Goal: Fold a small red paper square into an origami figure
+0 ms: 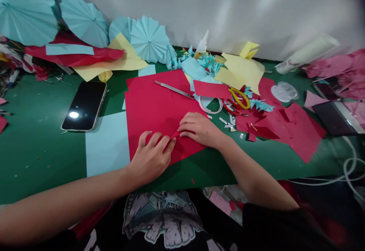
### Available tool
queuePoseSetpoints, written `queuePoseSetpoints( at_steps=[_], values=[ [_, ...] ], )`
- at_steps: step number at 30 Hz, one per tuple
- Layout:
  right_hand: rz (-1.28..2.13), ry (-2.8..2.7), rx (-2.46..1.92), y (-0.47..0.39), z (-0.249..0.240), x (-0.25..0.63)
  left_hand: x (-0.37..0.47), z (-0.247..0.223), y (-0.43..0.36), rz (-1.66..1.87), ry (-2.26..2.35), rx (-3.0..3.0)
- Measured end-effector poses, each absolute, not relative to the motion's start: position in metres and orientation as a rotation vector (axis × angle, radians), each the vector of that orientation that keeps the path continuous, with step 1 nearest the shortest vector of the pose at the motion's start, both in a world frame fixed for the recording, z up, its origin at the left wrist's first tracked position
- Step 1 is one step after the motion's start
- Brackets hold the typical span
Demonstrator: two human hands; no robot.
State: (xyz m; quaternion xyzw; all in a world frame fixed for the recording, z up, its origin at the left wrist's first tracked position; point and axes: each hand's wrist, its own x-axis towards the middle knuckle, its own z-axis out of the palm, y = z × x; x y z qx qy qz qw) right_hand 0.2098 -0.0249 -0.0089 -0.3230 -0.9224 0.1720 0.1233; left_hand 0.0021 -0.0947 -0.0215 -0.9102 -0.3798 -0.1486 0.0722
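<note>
Green tabletop [37,160] bears red paper [154,108] beneath both hands [151,156], fingertips [173,140] nearly meeting; cannot tell if pinching.

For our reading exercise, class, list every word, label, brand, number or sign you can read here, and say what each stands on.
No text can be read with certainty.
Pale cylinder at the back right: small reddish print, too blurred to read.
Black shirt: a large pale graphic, possibly with lettering, not legible.
Phone: dark screen with a bright reflection, no readable text.
</note>
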Motion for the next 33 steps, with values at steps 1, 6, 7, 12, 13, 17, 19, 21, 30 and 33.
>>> queuePoseSetpoints(
  at_steps=[1, 6, 7, 12, 13, 17, 19, 21, 30, 33],
  values=[
    [0.504, -2.694, -0.931, -0.024, -0.009, 0.210, 0.002, -0.022, -0.095, -0.443, -1.140, -2.733],
    [0.542, -2.698, -0.917, -0.022, -0.012, 0.213, 0.002, -0.022, -0.096, -0.416, -1.131, -2.735],
    [0.545, -2.700, -0.915, -0.021, -0.013, 0.213, 0.001, -0.022, -0.096, -0.411, -1.129, -2.735],
    [0.467, -2.730, -0.872, -0.021, -0.014, 0.212, 0.001, -0.022, -0.096, -0.417, -1.111, -2.735],
    [0.452, -2.739, -0.858, -0.021, -0.014, 0.212, 0.001, -0.022, -0.096, -0.421, -1.113, -2.737],
    [0.447, -2.756, -0.858, -0.022, -0.014, 0.211, 0.002, -0.022, -0.096, -0.427, -1.121, -2.754],
    [0.464, -2.742, -0.885, -0.022, -0.013, 0.211, 0.002, -0.022, -0.095, -0.434, -1.116, -2.754],
    [0.504, -2.725, -0.899, -0.023, -0.013, 0.210, 0.002, -0.022, -0.095, -0.437, -1.103, -2.756],
    [0.634, -2.630, -1.061, -0.024, -0.016, 0.204, 0.002, -0.026, -0.095, -0.443, -0.960, -2.793],
    [0.615, -2.626, -1.096, -0.026, -0.017, 0.201, 0.002, -0.028, -0.095, -0.455, -0.952, -2.809]
  ],
)
